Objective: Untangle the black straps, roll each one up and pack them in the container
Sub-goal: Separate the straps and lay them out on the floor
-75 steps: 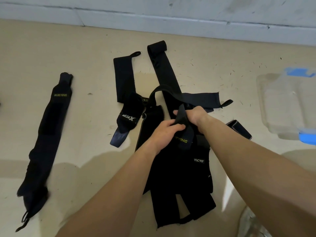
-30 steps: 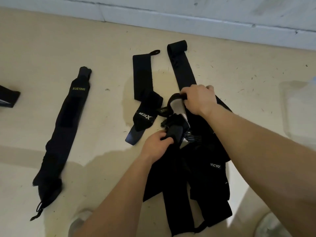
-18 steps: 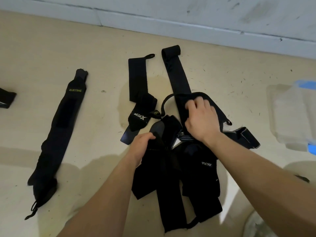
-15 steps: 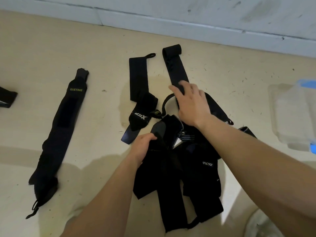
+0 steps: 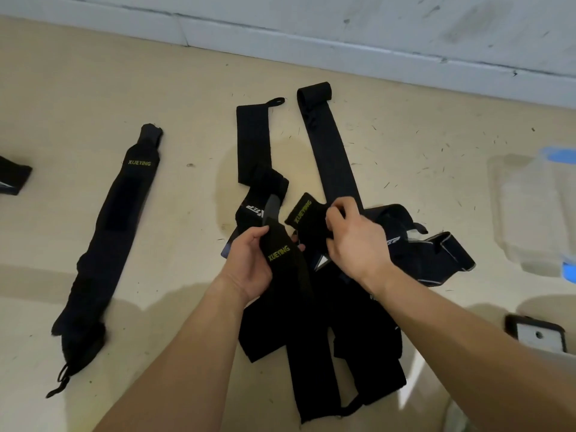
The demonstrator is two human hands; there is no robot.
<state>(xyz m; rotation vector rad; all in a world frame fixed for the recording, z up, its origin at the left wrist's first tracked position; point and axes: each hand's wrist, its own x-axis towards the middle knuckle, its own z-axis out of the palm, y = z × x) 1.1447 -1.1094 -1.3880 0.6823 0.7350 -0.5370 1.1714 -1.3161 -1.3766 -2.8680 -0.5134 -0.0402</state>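
A tangle of black straps (image 5: 343, 332) lies on the beige floor in the middle of the view. My left hand (image 5: 249, 266) grips one strap end with green XUEYING lettering (image 5: 282, 254). My right hand (image 5: 355, 241) pinches a second XUEYING strap end (image 5: 304, 213), lifted off the pile. Two long straps run away from the pile toward the wall: one with a small loop (image 5: 252, 138) and one with a curled end (image 5: 327, 145). A single straightened strap (image 5: 115, 232) lies apart at the left. The clear container with blue clips (image 5: 536, 213) stands at the right edge.
A white wall base (image 5: 311, 35) runs along the far side. Another black strap end (image 5: 12, 176) shows at the left edge. A small dark-framed white object (image 5: 536, 333) lies at the lower right. Bare floor lies between the left strap and the pile.
My right hand left the top of the pile and now pinches a lettered strap end. My left hand has raised its own strap end, so its lettering shows.
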